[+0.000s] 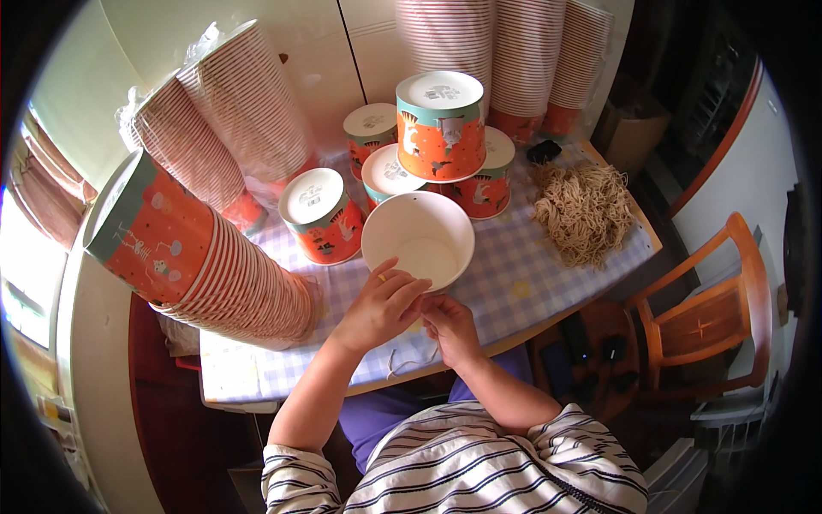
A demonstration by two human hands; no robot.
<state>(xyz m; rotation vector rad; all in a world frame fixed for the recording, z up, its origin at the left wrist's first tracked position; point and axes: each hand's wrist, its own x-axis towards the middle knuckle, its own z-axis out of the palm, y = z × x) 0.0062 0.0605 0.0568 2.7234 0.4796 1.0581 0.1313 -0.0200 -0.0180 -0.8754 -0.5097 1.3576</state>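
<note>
- The left hand (381, 307) pinched the near rim of an open paper bucket (418, 240) (white inside), tilted on the checked table (548, 274).
- The right hand (449, 330), fingers curled, met it below that rim.
- Upturned orange buckets (441, 124) stood behind.

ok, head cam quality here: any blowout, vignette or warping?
Head view: the window at far left is blown out; a black fisheye vignette rings the corners; the table edge and the stacked cups bow toward the rim. Both hands, left and right, at the white bucket look sharp and evenly lit.
</note>
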